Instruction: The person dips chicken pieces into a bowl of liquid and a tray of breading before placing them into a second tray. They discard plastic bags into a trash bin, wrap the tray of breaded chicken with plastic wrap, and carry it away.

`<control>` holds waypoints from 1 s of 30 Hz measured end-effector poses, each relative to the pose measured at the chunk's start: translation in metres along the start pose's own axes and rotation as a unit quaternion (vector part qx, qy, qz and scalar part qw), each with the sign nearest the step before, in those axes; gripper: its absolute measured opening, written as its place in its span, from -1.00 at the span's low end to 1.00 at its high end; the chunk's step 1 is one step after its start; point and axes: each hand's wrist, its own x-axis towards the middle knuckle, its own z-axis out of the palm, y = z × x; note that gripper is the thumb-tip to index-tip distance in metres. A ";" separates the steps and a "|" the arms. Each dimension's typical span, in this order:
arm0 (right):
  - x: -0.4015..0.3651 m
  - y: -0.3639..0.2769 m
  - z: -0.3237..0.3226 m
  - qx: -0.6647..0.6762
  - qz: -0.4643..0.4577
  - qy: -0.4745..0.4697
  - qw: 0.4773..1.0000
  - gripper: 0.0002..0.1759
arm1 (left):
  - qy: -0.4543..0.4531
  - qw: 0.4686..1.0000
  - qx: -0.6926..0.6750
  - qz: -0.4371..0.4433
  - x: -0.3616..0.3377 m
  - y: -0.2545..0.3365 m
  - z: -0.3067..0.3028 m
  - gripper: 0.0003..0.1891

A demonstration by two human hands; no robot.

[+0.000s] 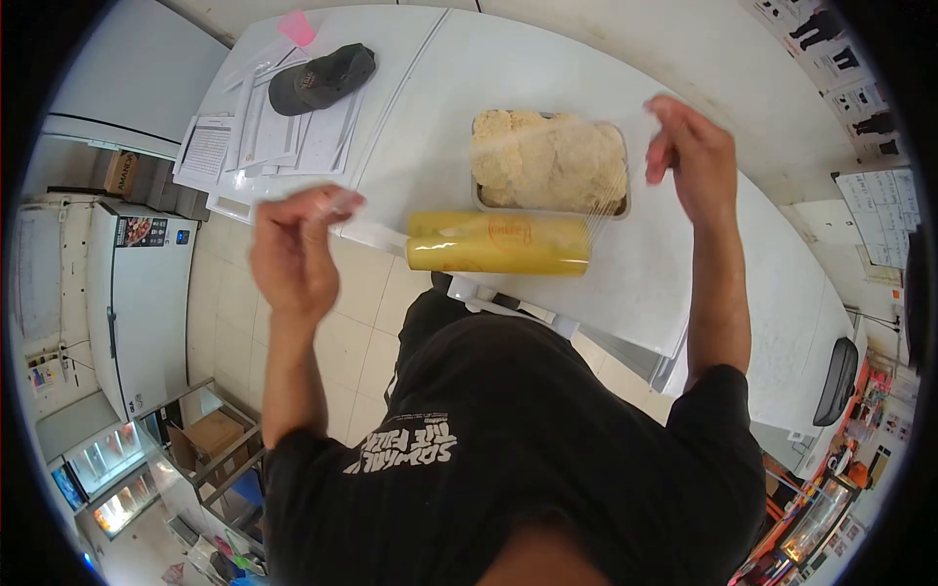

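A metal tray (627, 203) on the white table holds pale, crumbly dough-like food (547, 161). In front of the tray lies a yellow roll of cling film (498, 243), and a clear sheet of film (604, 200) stretches from it over the food. My left hand (303, 249), left of the roll, is raised with its fingers pinched on what looks like the film's edge. My right hand (692, 156) is up at the right of the tray, fingers bent together; what it grips, if anything, is too thin and blurred to make out.
A dark cap (322, 80) lies on papers (293, 137) at the table's back left, near a pink cup (296, 28). A white fridge (147, 303) stands at the left. A black object (837, 381) rests at the table's right end.
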 end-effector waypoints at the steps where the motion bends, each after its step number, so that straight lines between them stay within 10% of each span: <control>1: 0.015 -0.010 0.004 0.000 -0.003 -0.002 1.000 -0.69 | 0.008 0.998 0.063 0.015 0.022 0.004 -0.003 -0.94; 4: 0.072 -0.023 0.018 0.052 -0.065 0.027 0.996 -0.69 | -0.008 0.927 0.361 0.103 0.102 0.012 -0.006 -0.88; 8: 0.168 0.008 0.029 0.098 -0.021 0.015 0.995 -0.67 | -0.131 0.923 0.362 0.011 0.210 -0.076 0.014 -0.75; 10: 0.215 0.050 0.028 0.107 0.025 0.019 0.994 -0.69 | -0.140 0.950 0.152 -0.235 0.242 -0.122 0.053 -0.77; 20: 0.278 0.243 -0.001 0.115 0.234 0.076 0.962 -0.78 | -0.099 0.842 -0.198 -0.492 0.227 -0.385 0.224 -0.75; 26: 0.243 0.248 0.012 -0.059 0.286 -0.099 0.951 -0.57 | -0.162 0.907 -0.096 -0.377 0.166 -0.379 0.253 -0.82; 30: 0.237 0.238 0.016 -0.205 0.229 -0.201 0.930 -0.53 | -0.472 0.856 -0.020 -0.211 0.155 -0.366 0.240 -0.66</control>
